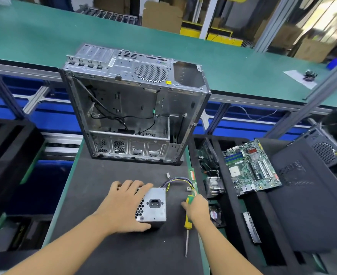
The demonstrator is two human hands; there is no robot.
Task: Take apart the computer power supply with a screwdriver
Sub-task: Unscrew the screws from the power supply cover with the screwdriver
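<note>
A grey metal power supply (155,205) with a black socket and a honeycomb vent stands on the black mat (108,255). Its bundle of coloured cables (178,182) trails to the right. My left hand (124,207) grips the unit over its top and left side, thumb along the lower edge. A screwdriver (187,225) with a green and yellow handle lies on the mat to the right, its shaft pointing toward me. My right hand (197,208) closes around its handle.
An empty computer case (132,108) stands open at the far end of the mat. To the right, black foam trays hold a motherboard (250,167), a heatsink (213,185), a small fan (215,214) and a black side panel (306,205).
</note>
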